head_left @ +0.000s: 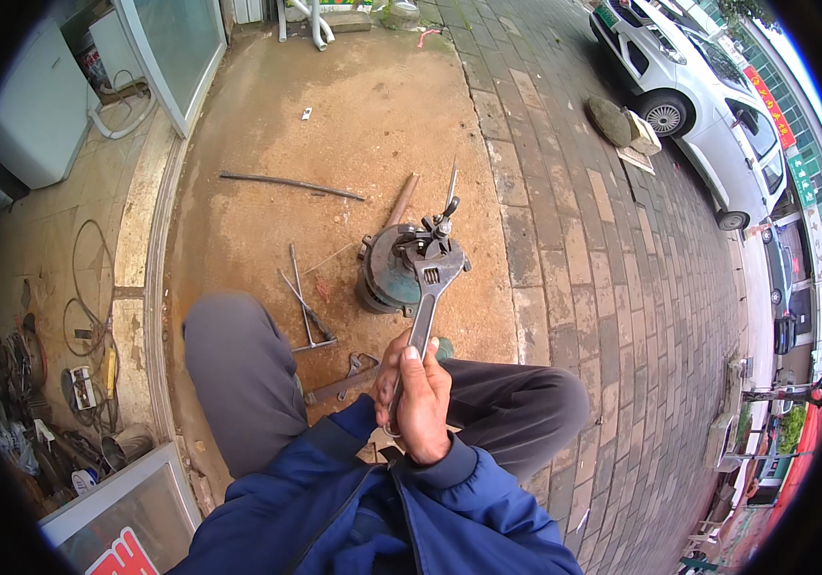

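Both my hands close around the handle of a large adjustable wrench (422,324) in front of my body. My left hand (388,381) wraps it from the left, its fingers partly covered. My right hand (423,401) grips it from the right with the thumb along the handle. The wrench's head lies at the top fittings of a round, dark green metal machine (390,280) on the ground between my knees; whether the jaws grip anything cannot be made out. Dark metal parts (435,235) and a thin pointed piece rise from the machine's top.
Left of the machine lie a T-shaped metal tool (307,311) and a long dark rod (291,185). A brownish bar (401,201) lies behind it. Near my knees is a flat metal bar (332,390). A glass door stands left; a white car (689,77) is parked beyond the brick paving.
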A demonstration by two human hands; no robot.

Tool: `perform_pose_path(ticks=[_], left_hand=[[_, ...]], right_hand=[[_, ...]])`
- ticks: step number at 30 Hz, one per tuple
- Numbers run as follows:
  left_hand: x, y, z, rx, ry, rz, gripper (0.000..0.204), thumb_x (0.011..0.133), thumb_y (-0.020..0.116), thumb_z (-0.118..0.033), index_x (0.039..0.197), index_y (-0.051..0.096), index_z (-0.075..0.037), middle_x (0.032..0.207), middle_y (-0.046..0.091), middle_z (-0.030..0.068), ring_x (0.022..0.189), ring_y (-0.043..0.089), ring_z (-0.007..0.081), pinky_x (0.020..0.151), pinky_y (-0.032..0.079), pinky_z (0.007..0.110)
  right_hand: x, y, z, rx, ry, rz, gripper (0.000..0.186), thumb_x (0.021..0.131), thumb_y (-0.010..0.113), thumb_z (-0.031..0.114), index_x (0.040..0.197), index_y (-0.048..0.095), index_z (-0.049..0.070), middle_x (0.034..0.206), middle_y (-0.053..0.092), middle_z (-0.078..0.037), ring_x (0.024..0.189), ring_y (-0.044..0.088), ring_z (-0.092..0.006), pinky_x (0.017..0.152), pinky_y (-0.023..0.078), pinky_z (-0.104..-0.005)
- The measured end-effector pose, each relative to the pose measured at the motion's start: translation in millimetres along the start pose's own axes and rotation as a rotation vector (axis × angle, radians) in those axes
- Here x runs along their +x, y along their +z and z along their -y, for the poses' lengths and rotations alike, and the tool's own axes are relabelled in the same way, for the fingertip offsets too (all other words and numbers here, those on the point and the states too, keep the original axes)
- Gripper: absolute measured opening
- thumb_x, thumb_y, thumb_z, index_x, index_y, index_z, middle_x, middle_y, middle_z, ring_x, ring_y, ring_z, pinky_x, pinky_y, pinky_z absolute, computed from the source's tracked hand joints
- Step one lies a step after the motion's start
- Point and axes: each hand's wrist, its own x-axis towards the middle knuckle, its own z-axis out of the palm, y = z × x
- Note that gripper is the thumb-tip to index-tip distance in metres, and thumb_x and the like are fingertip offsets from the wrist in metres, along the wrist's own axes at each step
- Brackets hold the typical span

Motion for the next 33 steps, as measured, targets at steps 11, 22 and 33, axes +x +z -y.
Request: perform_pose_path(ticks=[11, 22, 33], left_hand=[[-4.0, -7.6, -20.7, -0.150, -0.223, 0.013, 0.023, 0.102, 0.053, -0.022, 0.089, 0.049, -0.004, 0.063, 0.052, 0.0016, 0.047, 0.052, 0.0117, 0.043, 0.042, 0.028], [-0.7, -10.1, -30.0, -0.114, -0.252, 0.031, 0.023, 0.102, 0.053, -0.022, 0.088, 0.048, -0.004, 0.063, 0.052, 0.0021, 0.048, 0.053, 0.0121, 0.044, 0.042, 0.029], [-5.6, -3.9, -19.2, -0.156, -0.251, -0.032, 0.023, 0.103, 0.054, -0.023, 0.090, 0.049, -0.005, 0.066, 0.054, 0.0019, 0.049, 0.053, 0.0112, 0.043, 0.042, 0.028]], right_hand=[[40.6, -109.1, 145.6, -0.399, 0.404, 0.302, 0.032, 0.107, 0.050, 0.028, 0.093, 0.055, 0.000, 0.057, 0.049, -0.006, 0.038, 0.041, -0.0125, 0.035, 0.034, -0.0254], [100.1, -128.3, 185.1, -0.619, 0.486, 0.473, 0.032, 0.107, 0.052, 0.028, 0.092, 0.056, -0.001, 0.053, 0.047, -0.005, 0.038, 0.041, -0.0111, 0.033, 0.032, -0.0258], [56.6, -94.7, 137.9, -0.453, 0.444, 0.331, 0.032, 0.107, 0.050, 0.029, 0.092, 0.056, 0.002, 0.058, 0.050, -0.006, 0.036, 0.040, -0.0124, 0.034, 0.032, -0.0258]])
